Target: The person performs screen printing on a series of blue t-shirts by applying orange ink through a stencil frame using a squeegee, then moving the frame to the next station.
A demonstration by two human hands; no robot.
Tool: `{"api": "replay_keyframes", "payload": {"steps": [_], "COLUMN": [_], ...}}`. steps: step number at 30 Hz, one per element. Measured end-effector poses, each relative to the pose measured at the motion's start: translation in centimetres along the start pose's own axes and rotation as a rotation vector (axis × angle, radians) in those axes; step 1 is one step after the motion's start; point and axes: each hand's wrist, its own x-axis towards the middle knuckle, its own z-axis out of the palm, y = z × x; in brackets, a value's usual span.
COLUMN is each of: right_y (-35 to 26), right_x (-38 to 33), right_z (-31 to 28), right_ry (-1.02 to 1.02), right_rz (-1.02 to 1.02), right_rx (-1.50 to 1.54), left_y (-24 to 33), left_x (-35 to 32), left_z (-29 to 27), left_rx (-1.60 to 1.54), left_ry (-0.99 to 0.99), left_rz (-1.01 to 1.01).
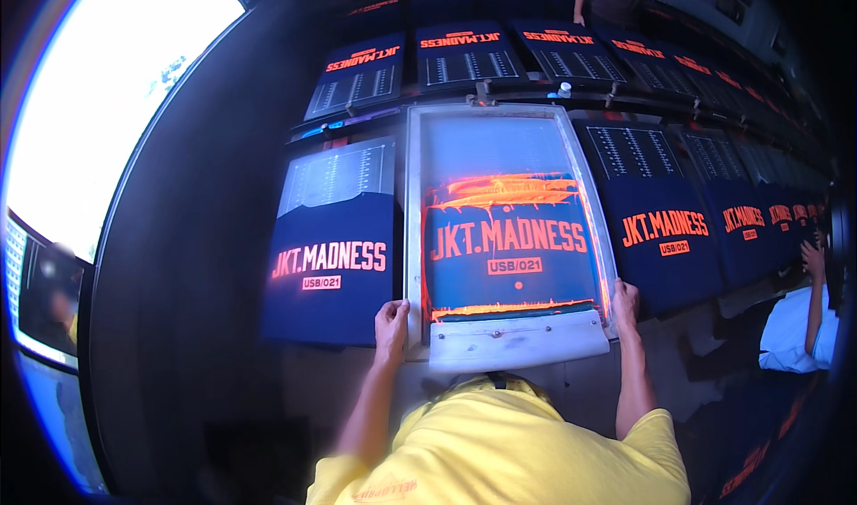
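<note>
- Two hands are placed at the near end of the frame (413,202), one per side rail; the frame lies between them and extends forward, away from the body.
- Its long axis is pointed roughly straight ahead, the far end being met by a clamp (483,95).
- Neither hand is clearly nearer; the right hand (627,302) is set slightly farther up its rail than the left hand (391,328).
- Left hand: fingers curled, closed on the left rail's outer edge.
- Right hand: likewise closed on the right rail; fingers beneath are hidden.
- Squeegee (518,342) is laid crosswise at the near end, between the hands, held by neither.
- Orange ink (513,189) is banked across the mesh, beyond both hands.
- Frame is flanked by a left shirt (344,313) and a right shirt (665,277); contact beneath it cannot be told.
</note>
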Motion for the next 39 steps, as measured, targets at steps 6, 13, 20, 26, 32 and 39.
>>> {"api": "replay_keyframes", "payload": {"steps": [6,13,20,26,32,39], "right_y": [-2.7,-9.2,-14.1,-15.2,-17.5,-18.8], "right_x": [-4.3,-12.9,-20.2,-22.4,-22.6,-21.4], "right_z": [-0.3,6.3,19.4,30.0,36.7,39.2], "right_ry": [0.031,0.055,0.032,0.032,0.133,0.125], "right_rz": [-0.042,-0.071,-0.090,-0.124,-0.131,-0.087], "right_rx": [0.060,0.137,0.164,0.011,-0.007,-0.064], "left_y": [0.0,-0.1,-5.8,-14.5,-17.3,-16.4], "left_x": [-0.7,1.0,8.8,18.6,26.0,29.6], "left_z": [-3.2,-15.7,-29.6,-35.3,-37.9,-39.0], "left_rx": [-0.010,0.008,0.010,0.029,0.076,0.150], "left_ry": [0.052,0.066,0.126,0.135,0.049,0.020], "left_rz": [0.064,0.105,0.103,0.103,0.031,0.045]}}
